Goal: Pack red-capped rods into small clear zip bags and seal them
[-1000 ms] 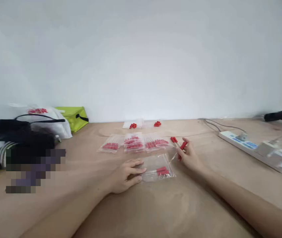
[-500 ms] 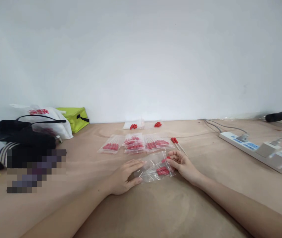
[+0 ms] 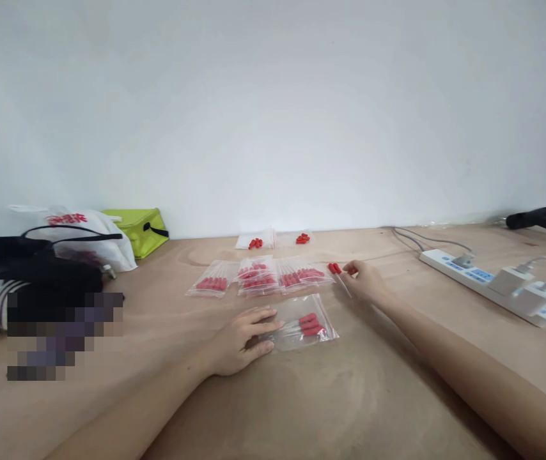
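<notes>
My left hand (image 3: pixel 244 340) lies flat on the table, its spread fingertips resting on the left edge of a clear zip bag (image 3: pixel 286 308). Inside that bag are several red-tipped sticks (image 3: pixel 310 324), tips toward the right. My right hand (image 3: pixel 363 280) is at two loose red-tipped sticks (image 3: pixel 334 268) on the table. Its thumb and index finger are parted beside their shafts, which the hand partly hides; no firm grip shows. Beyond the bag lie filled zip bags of red-tipped sticks (image 3: pixel 213 283), some stacked (image 3: pixel 258 278), others overlapping (image 3: pixel 302 276).
Against the wall lie two bags with small red pieces (image 3: pixel 256 243) (image 3: pixel 302 238). A white power strip (image 3: pixel 465 276) with plugs and cables stands at right. On the left are a black bag (image 3: pixel 57 281), a white plastic bag (image 3: pixel 110 236) and a lime-green case (image 3: pixel 136 231).
My right hand has let go of a red-tipped stick at the clear bag and moved up and right to the loose sticks. My left hand has stayed on the bag, which now lies flatter.
</notes>
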Demonstrator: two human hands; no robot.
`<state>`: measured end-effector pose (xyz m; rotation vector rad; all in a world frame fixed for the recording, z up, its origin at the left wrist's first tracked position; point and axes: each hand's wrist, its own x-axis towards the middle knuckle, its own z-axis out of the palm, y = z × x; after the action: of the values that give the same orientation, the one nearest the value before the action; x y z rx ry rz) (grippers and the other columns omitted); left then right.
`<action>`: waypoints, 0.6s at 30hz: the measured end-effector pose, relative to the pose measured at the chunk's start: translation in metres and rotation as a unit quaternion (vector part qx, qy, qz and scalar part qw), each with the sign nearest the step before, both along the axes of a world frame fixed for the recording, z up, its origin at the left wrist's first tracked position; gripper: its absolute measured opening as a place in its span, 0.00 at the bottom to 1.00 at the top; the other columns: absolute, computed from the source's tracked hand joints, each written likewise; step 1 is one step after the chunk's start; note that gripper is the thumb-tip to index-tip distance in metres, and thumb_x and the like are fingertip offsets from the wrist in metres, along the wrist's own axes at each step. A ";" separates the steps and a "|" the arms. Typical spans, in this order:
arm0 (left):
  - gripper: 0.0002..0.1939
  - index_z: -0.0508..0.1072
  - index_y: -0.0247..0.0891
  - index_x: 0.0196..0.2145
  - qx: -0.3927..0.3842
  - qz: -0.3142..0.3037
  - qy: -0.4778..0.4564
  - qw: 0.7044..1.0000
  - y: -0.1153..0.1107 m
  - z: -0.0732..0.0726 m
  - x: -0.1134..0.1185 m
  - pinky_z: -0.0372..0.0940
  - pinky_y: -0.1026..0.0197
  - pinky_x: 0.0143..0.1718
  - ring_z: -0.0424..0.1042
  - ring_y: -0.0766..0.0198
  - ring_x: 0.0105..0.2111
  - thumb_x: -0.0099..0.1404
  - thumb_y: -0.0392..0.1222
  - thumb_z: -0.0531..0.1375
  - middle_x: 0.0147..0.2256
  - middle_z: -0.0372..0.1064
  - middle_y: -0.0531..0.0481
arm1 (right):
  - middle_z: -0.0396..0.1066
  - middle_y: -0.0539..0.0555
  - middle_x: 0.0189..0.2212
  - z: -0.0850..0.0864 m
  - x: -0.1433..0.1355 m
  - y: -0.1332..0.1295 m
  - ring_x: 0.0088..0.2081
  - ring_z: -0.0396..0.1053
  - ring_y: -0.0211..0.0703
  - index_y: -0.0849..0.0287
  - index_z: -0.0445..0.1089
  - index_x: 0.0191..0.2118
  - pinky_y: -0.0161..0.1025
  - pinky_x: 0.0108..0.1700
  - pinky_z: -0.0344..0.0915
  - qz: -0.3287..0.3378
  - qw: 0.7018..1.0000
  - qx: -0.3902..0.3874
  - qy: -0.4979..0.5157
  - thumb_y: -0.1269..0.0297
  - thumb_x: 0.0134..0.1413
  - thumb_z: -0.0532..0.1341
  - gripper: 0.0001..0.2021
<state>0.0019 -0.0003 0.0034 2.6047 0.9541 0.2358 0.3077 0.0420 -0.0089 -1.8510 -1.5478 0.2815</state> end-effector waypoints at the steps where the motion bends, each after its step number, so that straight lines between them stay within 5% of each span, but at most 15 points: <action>1: 0.20 0.57 0.50 0.53 -0.002 0.002 0.000 1.000 0.000 0.000 0.000 0.49 0.50 0.55 0.50 0.57 0.56 0.62 0.47 0.49 0.56 0.50 0.51 | 0.70 0.56 0.28 0.002 0.006 0.009 0.29 0.66 0.41 0.63 0.67 0.35 0.34 0.29 0.58 -0.027 0.999 -0.020 -0.023 0.60 0.44 0.56 0.13; 6: 0.20 0.57 0.51 0.53 -0.009 0.002 -0.004 1.000 0.001 -0.001 -0.001 0.48 0.49 0.55 0.49 0.57 0.56 0.62 0.48 0.49 0.56 0.50 0.52 | 0.70 0.60 0.29 -0.002 0.009 0.034 0.33 0.68 0.46 0.63 0.67 0.34 0.34 0.30 0.58 -0.018 0.990 -0.109 -0.088 0.62 0.43 0.58 0.12; 12: 0.20 0.57 0.52 0.52 -0.005 0.002 -0.003 1.000 0.001 -0.001 -0.001 0.49 0.49 0.55 0.49 0.57 0.56 0.62 0.48 0.49 0.57 0.49 0.52 | 0.68 0.64 0.33 0.005 0.004 0.026 0.34 0.66 0.46 0.68 0.61 0.44 0.36 0.31 0.59 0.001 0.995 -0.068 -0.079 0.64 0.48 0.53 0.17; 15: 0.20 0.57 0.51 0.52 -0.004 -0.002 -0.009 1.000 0.002 -0.001 -0.001 0.49 0.49 0.55 0.50 0.57 0.56 0.62 0.48 0.49 0.56 0.50 0.52 | 0.65 0.55 0.29 0.007 0.004 0.010 0.26 0.65 0.40 0.68 0.47 0.54 0.35 0.28 0.60 0.037 0.998 0.014 0.052 0.65 0.48 0.51 0.26; 18: 0.20 0.57 0.51 0.52 -0.003 -0.004 -0.017 1.000 0.002 -0.001 -0.001 0.50 0.48 0.54 0.51 0.56 0.55 0.62 0.48 0.49 0.56 0.50 0.52 | 0.60 0.47 0.26 -0.003 -0.006 -0.010 0.19 0.61 0.35 0.61 0.34 0.57 0.34 0.21 0.60 0.064 0.966 0.061 0.242 0.60 0.47 0.52 0.34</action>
<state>0.0009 0.0013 0.0022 2.5894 0.9320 0.2735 0.3022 0.0319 -0.0122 -1.4503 -1.3063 0.6331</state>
